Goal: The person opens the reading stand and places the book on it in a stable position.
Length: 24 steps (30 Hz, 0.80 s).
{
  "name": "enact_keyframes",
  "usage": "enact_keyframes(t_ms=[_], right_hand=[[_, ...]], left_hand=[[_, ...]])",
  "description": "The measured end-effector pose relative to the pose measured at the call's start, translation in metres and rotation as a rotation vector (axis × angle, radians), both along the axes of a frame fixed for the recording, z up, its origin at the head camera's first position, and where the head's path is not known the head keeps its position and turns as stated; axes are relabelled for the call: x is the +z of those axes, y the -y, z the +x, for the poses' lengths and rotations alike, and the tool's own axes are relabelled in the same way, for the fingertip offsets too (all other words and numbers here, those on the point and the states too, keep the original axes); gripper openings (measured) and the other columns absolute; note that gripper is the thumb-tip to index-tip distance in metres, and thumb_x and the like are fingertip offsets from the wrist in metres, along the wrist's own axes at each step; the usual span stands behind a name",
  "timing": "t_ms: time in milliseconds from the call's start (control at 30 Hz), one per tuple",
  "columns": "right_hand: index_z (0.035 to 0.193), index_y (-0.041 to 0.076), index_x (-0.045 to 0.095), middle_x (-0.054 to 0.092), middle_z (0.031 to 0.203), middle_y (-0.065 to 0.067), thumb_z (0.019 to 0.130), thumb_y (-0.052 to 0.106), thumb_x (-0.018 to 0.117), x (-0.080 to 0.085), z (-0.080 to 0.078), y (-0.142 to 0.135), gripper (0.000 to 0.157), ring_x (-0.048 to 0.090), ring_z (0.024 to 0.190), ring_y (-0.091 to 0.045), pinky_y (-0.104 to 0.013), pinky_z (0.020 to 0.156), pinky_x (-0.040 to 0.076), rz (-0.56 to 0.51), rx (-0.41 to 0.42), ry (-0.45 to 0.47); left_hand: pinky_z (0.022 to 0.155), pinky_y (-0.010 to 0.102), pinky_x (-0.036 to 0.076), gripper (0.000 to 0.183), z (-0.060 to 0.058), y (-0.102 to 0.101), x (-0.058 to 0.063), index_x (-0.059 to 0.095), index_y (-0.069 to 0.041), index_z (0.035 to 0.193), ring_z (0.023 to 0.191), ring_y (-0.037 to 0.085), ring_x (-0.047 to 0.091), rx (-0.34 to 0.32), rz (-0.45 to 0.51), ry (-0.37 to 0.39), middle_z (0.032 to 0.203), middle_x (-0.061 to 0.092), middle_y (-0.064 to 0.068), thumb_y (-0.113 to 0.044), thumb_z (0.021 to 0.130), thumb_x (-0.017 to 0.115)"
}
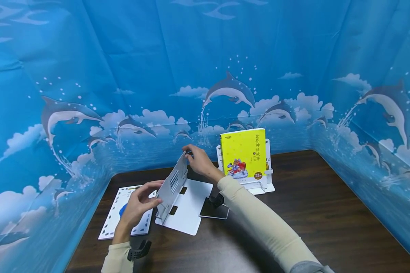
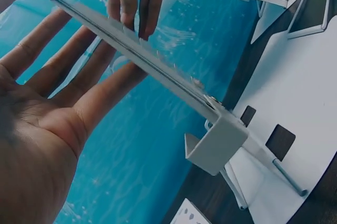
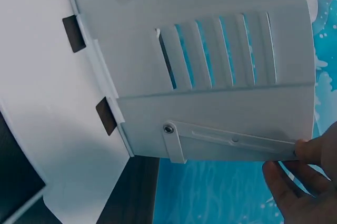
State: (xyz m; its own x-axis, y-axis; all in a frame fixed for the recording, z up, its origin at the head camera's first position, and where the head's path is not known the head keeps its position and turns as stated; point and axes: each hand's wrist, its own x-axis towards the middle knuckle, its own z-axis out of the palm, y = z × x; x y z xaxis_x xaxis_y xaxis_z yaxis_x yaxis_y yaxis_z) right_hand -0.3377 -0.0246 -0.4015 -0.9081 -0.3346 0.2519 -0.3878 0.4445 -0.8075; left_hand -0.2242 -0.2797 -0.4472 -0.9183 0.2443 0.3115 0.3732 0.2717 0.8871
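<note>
A white metal book stand stands on the table, its slotted back panel tilted up from the flat base. My left hand holds the panel's near side edge, thumb on one face and fingers on the other. At the far upper corner my right hand pinches the panel's edge between thumb and fingers, beside a thin riveted arm. Two dark rectangular cutouts show along the fold. A bent metal lip sticks out at the panel's lower end in the left wrist view.
Behind my right forearm, a second white stand bears a yellow book upright. A white book with a blue picture lies flat to the left. Dolphin-printed blue sheeting surrounds the dark wooden table.
</note>
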Motion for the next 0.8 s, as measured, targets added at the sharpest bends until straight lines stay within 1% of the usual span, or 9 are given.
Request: enact_keyframes(t_ms=[133,233,300,400,533,633,733,800], right_hand=[[0.139,0.009,0.064,0.067,0.138,-0.012,0.113,0.015,0.053,-0.003,-0.003,-0.007,0.029,0.065,0.124,-0.029,-0.043,0.103,0.059,-0.009,-0.059,-0.023],[0.132,0.010,0.068,0.070,0.130,-0.011,0.112,0.016,0.057,-0.004,-0.004,-0.013,0.024,0.067,0.118,-0.028,-0.040,0.096,0.062,-0.011,-0.102,-0.036],[0.129,0.010,0.069,0.071,0.127,-0.012,0.110,0.016,0.059,-0.005,-0.005,-0.017,0.022,0.068,0.116,-0.028,-0.038,0.094,0.063,-0.019,-0.127,-0.051],[0.126,0.010,0.070,0.072,0.124,-0.011,0.109,0.016,0.061,-0.006,-0.006,-0.024,0.021,0.069,0.112,-0.027,-0.037,0.093,0.064,-0.004,-0.162,-0.080],[0.124,0.010,0.071,0.074,0.121,-0.010,0.109,0.018,0.062,-0.007,-0.006,-0.033,0.020,0.068,0.105,-0.024,-0.034,0.089,0.063,0.047,-0.200,-0.116],[0.123,0.009,0.071,0.075,0.119,-0.010,0.109,0.018,0.062,-0.006,-0.005,-0.039,0.019,0.068,0.100,-0.023,-0.033,0.086,0.063,0.076,-0.225,-0.149],[0.122,0.008,0.072,0.075,0.117,-0.010,0.108,0.017,0.064,-0.006,-0.003,-0.044,0.019,0.068,0.097,-0.023,-0.034,0.086,0.063,0.098,-0.251,-0.182],[0.122,0.007,0.072,0.076,0.116,-0.011,0.107,0.016,0.065,-0.006,-0.002,-0.047,0.018,0.069,0.097,-0.023,-0.034,0.088,0.063,0.115,-0.266,-0.200]], left_hand=[[0.101,0.016,0.053,0.038,-0.002,0.003,-0.004,0.066,0.009,0.133,0.127,0.002,0.063,0.005,0.065,0.001,0.131,0.069,-0.009,0.004,0.096,0.072],[0.100,0.016,0.052,0.034,-0.005,0.005,-0.005,0.068,0.012,0.130,0.124,0.003,0.064,0.037,0.082,0.016,0.123,0.071,-0.010,0.002,0.097,0.071],[0.098,0.017,0.054,0.032,-0.008,0.006,-0.005,0.069,0.010,0.128,0.122,0.002,0.065,0.080,0.067,0.031,0.120,0.073,-0.013,-0.003,0.099,0.072],[0.092,0.020,0.058,0.031,-0.013,0.006,-0.005,0.071,0.006,0.128,0.113,0.003,0.069,0.158,0.045,0.056,0.115,0.075,-0.018,-0.011,0.101,0.073],[0.084,0.023,0.062,0.027,-0.022,0.004,-0.005,0.073,0.003,0.123,0.098,0.007,0.072,0.265,0.065,0.089,0.104,0.076,-0.018,-0.015,0.102,0.073],[0.083,0.023,0.063,0.027,-0.031,0.002,-0.004,0.074,0.002,0.118,0.094,0.007,0.072,0.332,0.106,0.114,0.097,0.075,-0.014,-0.019,0.101,0.076],[0.083,0.021,0.063,0.031,-0.043,-0.001,-0.003,0.074,0.001,0.118,0.093,0.005,0.073,0.376,0.141,0.139,0.098,0.076,-0.010,-0.024,0.100,0.078],[0.084,0.022,0.063,0.033,-0.052,-0.002,-0.002,0.074,0.002,0.119,0.093,0.004,0.073,0.398,0.156,0.150,0.099,0.076,-0.010,-0.025,0.100,0.077]])
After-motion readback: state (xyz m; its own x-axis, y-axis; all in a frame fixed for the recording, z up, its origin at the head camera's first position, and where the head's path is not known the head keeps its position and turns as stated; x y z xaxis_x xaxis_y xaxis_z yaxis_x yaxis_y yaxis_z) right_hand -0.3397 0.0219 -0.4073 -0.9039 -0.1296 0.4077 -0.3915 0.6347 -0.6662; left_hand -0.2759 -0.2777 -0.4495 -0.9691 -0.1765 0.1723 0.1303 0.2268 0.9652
